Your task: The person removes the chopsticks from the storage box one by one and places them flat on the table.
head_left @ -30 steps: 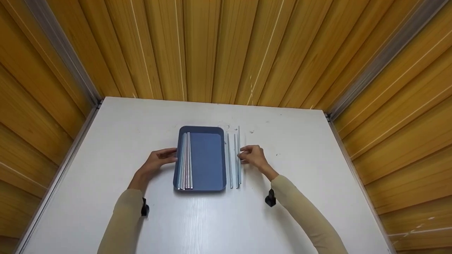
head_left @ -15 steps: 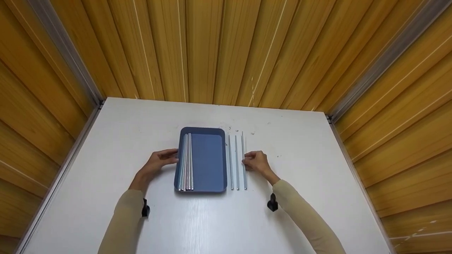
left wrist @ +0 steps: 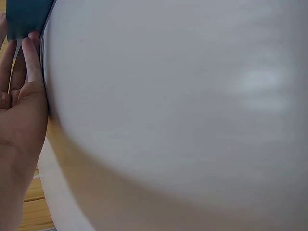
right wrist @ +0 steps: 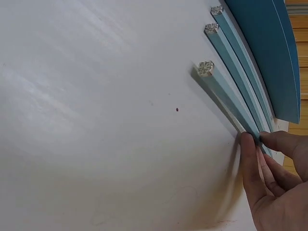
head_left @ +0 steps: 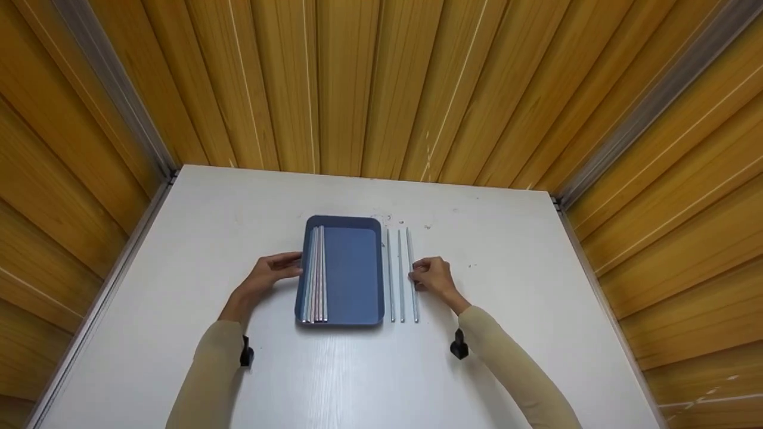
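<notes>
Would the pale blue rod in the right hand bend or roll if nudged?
The pale blue rod probably wouldn't bend easily: it runs straight beyond the right hand. Its faceted-looking sides should discourage rolling, and its slenderness suggests it's light.

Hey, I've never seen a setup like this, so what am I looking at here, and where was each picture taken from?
No machine here: these are a person's two bare hands. The wide picture comes from a camera worn on the head, looking forward and down; the two close-ups come from a camera on each wrist. On the white table sits a blue tray, with a bunch of slender sticks along its left side. Two light blue sticks lie just right of the tray. Beside them, the right hand pinches a third stick. The left hand touches the tray's left side.
</notes>
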`<state>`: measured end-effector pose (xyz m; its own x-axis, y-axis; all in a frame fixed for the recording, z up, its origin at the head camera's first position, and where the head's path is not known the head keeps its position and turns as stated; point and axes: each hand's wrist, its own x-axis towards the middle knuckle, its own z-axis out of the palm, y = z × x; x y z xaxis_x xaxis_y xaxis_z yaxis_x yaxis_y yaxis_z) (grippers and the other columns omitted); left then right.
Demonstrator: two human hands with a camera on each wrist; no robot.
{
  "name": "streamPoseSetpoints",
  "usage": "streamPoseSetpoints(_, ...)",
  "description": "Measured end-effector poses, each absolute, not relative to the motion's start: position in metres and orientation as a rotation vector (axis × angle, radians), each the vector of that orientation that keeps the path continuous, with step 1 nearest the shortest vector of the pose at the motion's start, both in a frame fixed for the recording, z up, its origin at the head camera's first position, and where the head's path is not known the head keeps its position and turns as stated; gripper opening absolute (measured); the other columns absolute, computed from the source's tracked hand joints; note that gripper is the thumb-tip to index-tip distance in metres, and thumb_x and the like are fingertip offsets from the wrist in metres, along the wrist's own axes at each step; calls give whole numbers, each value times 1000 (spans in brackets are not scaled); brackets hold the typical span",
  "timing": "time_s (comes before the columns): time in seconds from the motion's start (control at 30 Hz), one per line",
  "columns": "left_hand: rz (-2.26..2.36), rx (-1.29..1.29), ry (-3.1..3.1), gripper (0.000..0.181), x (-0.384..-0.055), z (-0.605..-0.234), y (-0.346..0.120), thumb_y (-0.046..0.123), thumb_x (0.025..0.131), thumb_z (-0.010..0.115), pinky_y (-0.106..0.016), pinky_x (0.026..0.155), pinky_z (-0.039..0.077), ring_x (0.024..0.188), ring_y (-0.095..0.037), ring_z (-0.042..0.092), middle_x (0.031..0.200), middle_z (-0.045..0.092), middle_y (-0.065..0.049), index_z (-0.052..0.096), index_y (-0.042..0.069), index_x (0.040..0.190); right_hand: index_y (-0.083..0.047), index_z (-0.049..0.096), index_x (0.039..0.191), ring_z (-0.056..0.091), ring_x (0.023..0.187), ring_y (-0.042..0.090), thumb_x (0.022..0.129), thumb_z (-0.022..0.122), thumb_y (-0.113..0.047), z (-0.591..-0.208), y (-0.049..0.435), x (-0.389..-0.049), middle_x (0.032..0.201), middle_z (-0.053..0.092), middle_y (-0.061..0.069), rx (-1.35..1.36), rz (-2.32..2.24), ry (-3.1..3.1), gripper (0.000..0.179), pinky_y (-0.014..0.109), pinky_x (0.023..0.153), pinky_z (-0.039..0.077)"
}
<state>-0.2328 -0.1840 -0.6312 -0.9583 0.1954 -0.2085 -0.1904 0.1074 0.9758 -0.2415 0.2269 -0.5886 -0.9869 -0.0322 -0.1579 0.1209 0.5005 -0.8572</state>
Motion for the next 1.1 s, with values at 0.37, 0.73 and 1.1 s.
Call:
streamPoseSetpoints(0.37,1947,25,2093,59,-234,-631,-184,17,87,83,-44,118,42,136,-30,57,143,62,-17,61,4,140,12,72,105,74,71,21,85,74,5,-597,222,-237,90,75,22,69,-1536,2609,21,30,64,64)
streamPoseSetpoints(0.73,1951,52,2101,57,-232,-630,-182,14,88,81,-34,113,48,134,-28,59,145,61,-18,61,3,140,11,73,106,74,71,20,87,73,1,-610,224,-230,88,75,23,63,-1631,2684,22,24,62,61)
streamPoseSetpoints(1.1,1966,94,2112,58,-231,-630,-184,13,89,80,-19,99,53,135,-32,58,146,58,-23,59,0,141,11,73,105,66,63,8,86,74,1,-613,223,-229,86,75,22,34,-1593,2739,21,16,56,55)
